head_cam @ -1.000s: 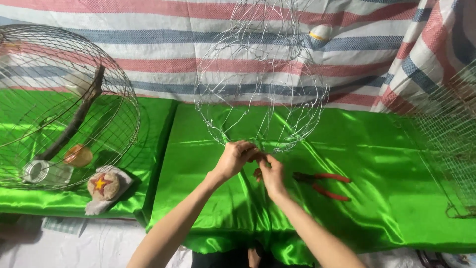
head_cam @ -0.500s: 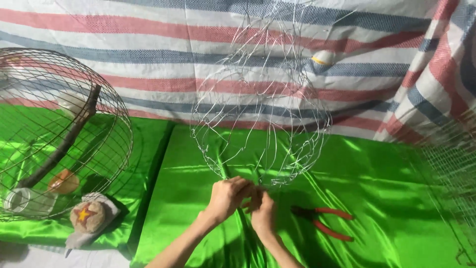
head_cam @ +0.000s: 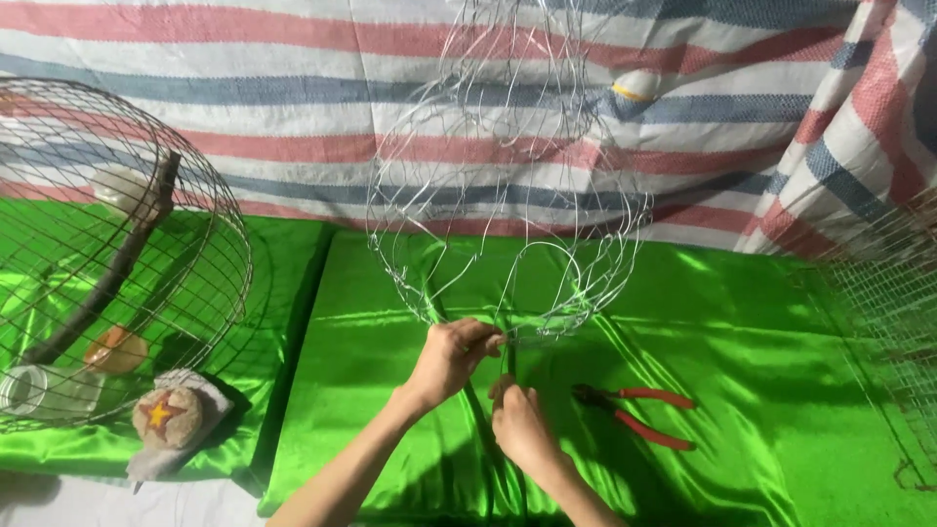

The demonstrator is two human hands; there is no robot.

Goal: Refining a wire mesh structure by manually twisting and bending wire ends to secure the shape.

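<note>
My left hand [head_cam: 451, 359] is curled up tight, and its fingers pinch the bottom edge of a thin wire frame [head_cam: 508, 195]. The wire frame is shiny and looks like a round net made of loops. It stands up tall in front of me, over the green cloth [head_cam: 761, 322], and its lowest wires come right down to my left hand. My right hand [head_cam: 519, 425] is just below and a little to the right of my left hand. Its fingers are bent, and the tips reach up to the same low wires. I cannot tell if it really holds a wire or only touches it. My two hands are very close together. Red pliers [head_cam: 636, 414] lie flat on the green cloth, near my right hand but not touching it. Far to my left is a big round wire cage [head_cam: 210, 244]. A dark stick [head_cam: 102, 283] leans inside it. A small round thing with a star [head_cam: 166, 417] sits on a bit of cloth in front of the cage. Behind it all hangs a striped sheet [head_cam: 244, 88] in red, white and blue.
</note>
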